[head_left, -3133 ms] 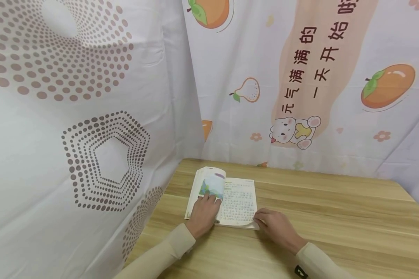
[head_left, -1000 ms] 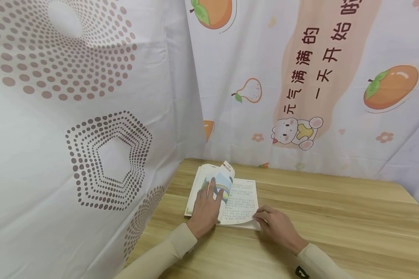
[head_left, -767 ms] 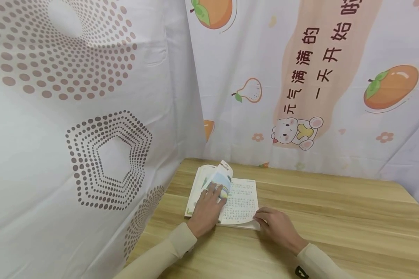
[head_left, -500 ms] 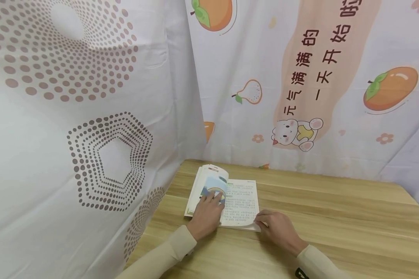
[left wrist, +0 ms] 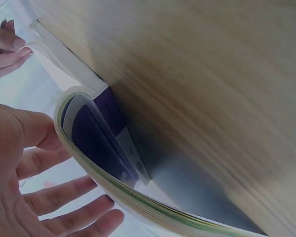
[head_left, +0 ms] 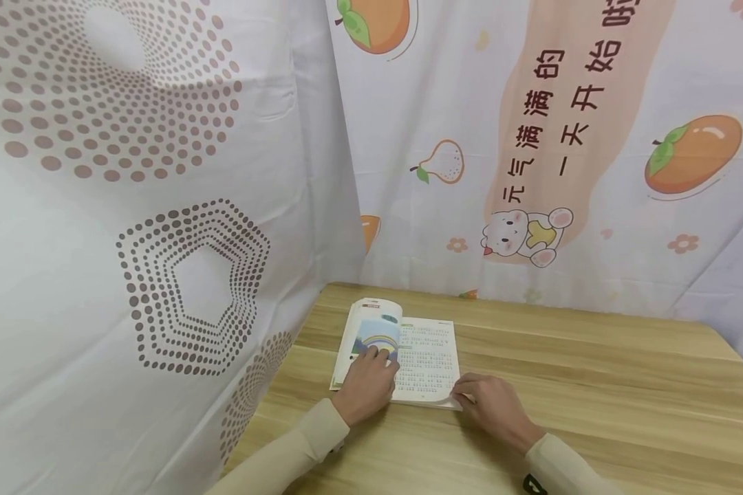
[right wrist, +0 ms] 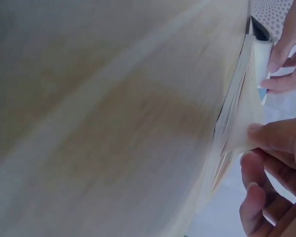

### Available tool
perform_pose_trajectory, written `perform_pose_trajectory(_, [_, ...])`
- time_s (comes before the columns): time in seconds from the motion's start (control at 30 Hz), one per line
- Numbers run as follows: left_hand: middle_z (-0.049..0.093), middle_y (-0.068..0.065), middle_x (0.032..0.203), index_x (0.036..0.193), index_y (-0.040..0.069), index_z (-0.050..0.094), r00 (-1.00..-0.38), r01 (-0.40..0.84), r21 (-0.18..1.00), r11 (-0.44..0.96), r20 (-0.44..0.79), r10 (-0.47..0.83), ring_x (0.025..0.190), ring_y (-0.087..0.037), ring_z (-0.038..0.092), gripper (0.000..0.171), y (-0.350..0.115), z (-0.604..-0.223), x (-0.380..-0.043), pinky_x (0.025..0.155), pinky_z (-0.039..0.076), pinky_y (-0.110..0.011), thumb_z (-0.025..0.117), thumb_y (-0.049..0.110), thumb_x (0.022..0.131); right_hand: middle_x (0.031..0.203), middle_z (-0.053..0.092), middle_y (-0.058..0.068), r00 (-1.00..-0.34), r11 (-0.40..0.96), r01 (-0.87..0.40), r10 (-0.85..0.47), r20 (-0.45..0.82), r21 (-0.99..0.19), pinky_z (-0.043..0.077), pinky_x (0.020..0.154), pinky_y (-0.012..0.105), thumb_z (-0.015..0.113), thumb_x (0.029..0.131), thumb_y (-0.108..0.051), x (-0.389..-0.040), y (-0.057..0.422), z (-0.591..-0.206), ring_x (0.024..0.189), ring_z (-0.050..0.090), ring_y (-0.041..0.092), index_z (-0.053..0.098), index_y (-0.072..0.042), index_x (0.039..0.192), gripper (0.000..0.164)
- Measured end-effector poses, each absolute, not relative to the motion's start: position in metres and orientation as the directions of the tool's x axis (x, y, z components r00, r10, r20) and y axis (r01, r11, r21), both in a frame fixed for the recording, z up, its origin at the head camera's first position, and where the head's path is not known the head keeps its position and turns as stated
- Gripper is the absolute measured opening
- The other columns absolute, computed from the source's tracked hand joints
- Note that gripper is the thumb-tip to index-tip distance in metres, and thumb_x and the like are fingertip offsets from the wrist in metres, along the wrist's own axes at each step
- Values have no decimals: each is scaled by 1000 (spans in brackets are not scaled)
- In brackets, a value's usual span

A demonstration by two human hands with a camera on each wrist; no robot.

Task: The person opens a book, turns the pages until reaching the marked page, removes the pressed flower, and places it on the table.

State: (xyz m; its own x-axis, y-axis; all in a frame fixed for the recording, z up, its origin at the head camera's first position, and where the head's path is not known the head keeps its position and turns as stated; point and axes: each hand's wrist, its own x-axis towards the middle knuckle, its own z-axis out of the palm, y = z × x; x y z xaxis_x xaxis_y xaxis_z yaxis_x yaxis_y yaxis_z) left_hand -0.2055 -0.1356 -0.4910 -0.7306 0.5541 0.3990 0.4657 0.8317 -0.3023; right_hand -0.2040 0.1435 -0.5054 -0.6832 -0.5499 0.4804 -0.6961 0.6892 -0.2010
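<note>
An open book (head_left: 427,354) lies on the wooden table, its left page (head_left: 374,328) showing a rainbow picture and its right page covered in text. My left hand (head_left: 367,386) rests on the lower part of the left page near the fold. In the left wrist view, the fingers of that left hand (left wrist: 44,192) lie spread along the curved stack of leaves. At the book's lower right corner my right hand (head_left: 492,409) pinches a page. The right wrist view has this page corner (right wrist: 240,123) lifted between thumb and fingers, apart from the leaves below.
The wooden table (head_left: 569,371) extends to the right of the book. A white dotted curtain (head_left: 186,289) hangs close on the left, and a curtain with printed fruit (head_left: 402,206) hangs behind the table's far edge.
A leaf with the rainbow picture has come down flat on the left side under my left hand, which drew back slightly toward me. My right hand stays pinching the page corner.
</note>
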Motion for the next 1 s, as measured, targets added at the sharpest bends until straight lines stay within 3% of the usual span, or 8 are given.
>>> perform_pose_trajectory(0.17, [66, -3, 88, 89, 15, 78, -704, 480, -320, 817, 415, 576, 74, -16, 52, 17, -132, -490, -204, 62, 52, -28, 76, 32, 89, 91, 76, -8, -684, 696, -692, -548, 482, -190, 59, 68, 30, 87, 80, -14, -206, 143, -504, 81, 72, 10, 80, -19, 83, 8])
perform_pose_trajectory(0.33, [67, -7, 96, 89, 16, 77, -735, 468, -311, 827, 383, 559, 83, -21, 59, 55, -128, -488, -200, 66, 57, -34, 70, 70, 85, 89, 75, -10, -686, 707, -685, -543, 485, -178, 58, 66, 28, 88, 79, -15, -208, 142, -504, 78, 71, 9, 80, -21, 81, 10])
perform_pose_trajectory(0.43, [67, -8, 103, 94, 17, 76, -766, 449, -328, 832, 339, 547, 90, -24, 61, 67, -125, -488, -199, 70, 58, -37, 65, 81, 78, 88, 75, -11, -693, 713, -678, -539, 479, -180, 57, 64, 27, 89, 78, -16, -208, 143, -504, 77, 71, 8, 80, -21, 80, 10])
perform_pose_trajectory(0.67, [66, -9, 111, 99, 19, 77, -799, 431, -334, 839, 291, 526, 96, -26, 61, 66, -124, -492, -200, 74, 58, -40, 65, 80, 77, 89, 75, -12, -687, 701, -686, -536, 490, -194, 57, 65, 29, 89, 78, -15, -206, 143, -501, 79, 71, 7, 80, -22, 80, 11])
perform_pose_trajectory(0.83, [68, -9, 106, 92, 19, 76, -771, 432, -351, 831, 334, 542, 90, -26, 63, 57, -125, -494, -200, 69, 58, -38, 63, 74, 87, 93, 76, -11, -694, 690, -682, -506, 512, -242, 57, 66, 29, 87, 82, -18, -204, 143, -495, 82, 71, 7, 80, -23, 85, 9])
perform_pose_trajectory(1.0, [69, -11, 99, 81, 17, 73, -738, 431, -349, 832, 393, 548, 83, -26, 62, 44, -124, -493, -200, 63, 58, -38, 68, 60, 89, 100, 77, -6, -721, 673, -662, -453, 524, -330, 50, 57, 21, 84, 85, -14, -204, 141, -488, 70, 61, -2, 81, -20, 92, 9])
